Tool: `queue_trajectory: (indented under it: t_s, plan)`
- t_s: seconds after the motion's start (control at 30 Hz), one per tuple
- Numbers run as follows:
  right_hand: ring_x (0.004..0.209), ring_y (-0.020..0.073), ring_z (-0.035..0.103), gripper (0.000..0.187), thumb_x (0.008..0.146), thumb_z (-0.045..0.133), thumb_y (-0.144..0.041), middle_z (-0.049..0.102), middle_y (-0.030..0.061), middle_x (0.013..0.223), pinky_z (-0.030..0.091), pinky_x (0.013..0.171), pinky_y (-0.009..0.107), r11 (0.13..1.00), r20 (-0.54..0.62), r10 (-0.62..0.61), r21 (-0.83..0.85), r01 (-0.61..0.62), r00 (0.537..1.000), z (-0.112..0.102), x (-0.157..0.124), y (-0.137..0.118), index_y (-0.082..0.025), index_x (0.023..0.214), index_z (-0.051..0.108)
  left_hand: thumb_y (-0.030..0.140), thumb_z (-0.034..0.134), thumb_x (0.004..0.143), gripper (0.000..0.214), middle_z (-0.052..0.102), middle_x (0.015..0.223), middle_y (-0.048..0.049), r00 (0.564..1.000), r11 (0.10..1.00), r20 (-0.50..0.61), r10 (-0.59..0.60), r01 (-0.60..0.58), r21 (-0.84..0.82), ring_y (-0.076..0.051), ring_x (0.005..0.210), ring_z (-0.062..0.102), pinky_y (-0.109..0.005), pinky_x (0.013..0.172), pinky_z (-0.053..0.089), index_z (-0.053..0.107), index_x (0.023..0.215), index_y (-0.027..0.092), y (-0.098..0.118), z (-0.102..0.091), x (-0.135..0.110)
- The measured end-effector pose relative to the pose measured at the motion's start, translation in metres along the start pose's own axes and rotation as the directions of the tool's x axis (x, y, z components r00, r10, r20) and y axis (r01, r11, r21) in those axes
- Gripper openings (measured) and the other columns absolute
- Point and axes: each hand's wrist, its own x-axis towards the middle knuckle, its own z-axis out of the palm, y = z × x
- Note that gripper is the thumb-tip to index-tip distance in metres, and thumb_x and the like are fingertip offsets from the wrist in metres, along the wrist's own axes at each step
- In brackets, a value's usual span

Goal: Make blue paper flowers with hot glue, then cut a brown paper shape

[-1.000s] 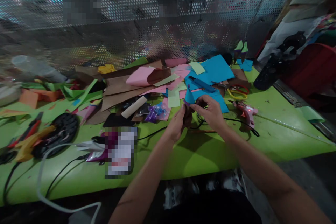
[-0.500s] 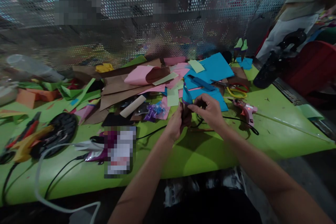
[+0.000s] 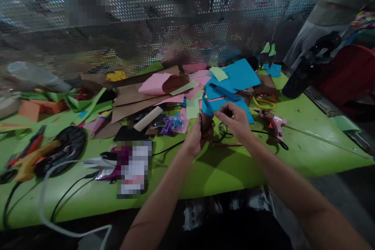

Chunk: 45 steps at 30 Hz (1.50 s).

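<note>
My left hand is wrapped around a small felt-like cone, which stands upright with a brown lower part and a pointed blue top. A thin purple band shows where the two colours meet. At the cone's right side is my right hand, thumb and fingertips pinched together close to the blue edge. Whatever is between those fingertips is too small to make out. Just beyond the cone lie a pale green piece and blue sheets. A pink glue gun rests to the right of my right hand.
Scissors and a blue cutter lie on the sheets. Two finished-looking green-topped cones stand at the back right, near a dark bottle. A yellow glue gun and black cables are left. A perforated metal panel closes the back.
The cone has turned and shifted slightly left in my left hand, showing more of its blue top. My right fingertips have moved a little up and right, from the band to the blue edge.
</note>
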Motion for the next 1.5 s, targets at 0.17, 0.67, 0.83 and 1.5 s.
queue_trajectory:
  t_s: [0.17,0.67,0.83,1.5]
  plan:
    - [0.063,0.0129,0.046,0.035,0.081,0.077,-0.05,0.055,-0.0028,0.069,0.036,0.058,0.028,0.999,0.027,-0.019,-0.037,0.02,0.999,0.003,-0.002,0.005,-0.022,0.074,0.058,0.079,0.045,0.088,0.064,0.03,0.042,0.0083,0.999,0.999,0.023,0.039,-0.039,0.013,-0.007,0.037,0.027,-0.02,0.041,0.033,0.056,0.072,0.018,-0.004,-0.002,0.001]
    - [0.097,0.022,0.065,0.063,0.065,0.085,-0.044,0.069,0.005,0.102,0.051,0.084,0.036,0.986,0.12,0.163,0.017,-0.167,0.979,0.012,0.001,0.018,-0.022,0.117,0.058,0.075,0.042,0.093,0.063,0.024,0.036,0.0095,1.0,0.992,0.016,-0.006,0.008,-0.125,-0.007,0.031,0.019,-0.021,0.038,0.03,0.042,0.059,0.021,-0.002,-0.002,0.005]
    - [0.1,0.0252,0.069,0.067,0.064,0.085,-0.042,0.073,0.0077,0.109,0.054,0.09,0.041,0.961,0.171,0.218,0.132,-0.242,0.961,0.017,0.0,0.024,-0.021,0.121,0.056,0.081,0.052,0.084,0.068,0.03,0.04,0.0071,0.995,0.998,-0.081,0.055,-0.054,0.011,-0.007,0.035,0.023,-0.023,0.039,0.02,0.036,0.053,0.022,-0.014,0.002,0.007]
    - [0.084,0.0282,0.065,0.061,0.086,0.067,-0.051,0.072,0.0098,0.097,0.037,0.062,0.033,0.699,0.226,0.202,-0.715,0.021,0.953,0.006,-0.002,0.034,-0.018,0.136,0.057,0.04,0.076,0.082,0.049,0.064,0.131,-0.0228,0.596,0.13,-0.44,0.672,0.49,0.862,-0.039,0.128,0.053,-0.051,0.105,0.041,0.059,0.12,0.013,0.036,-0.086,-0.021]
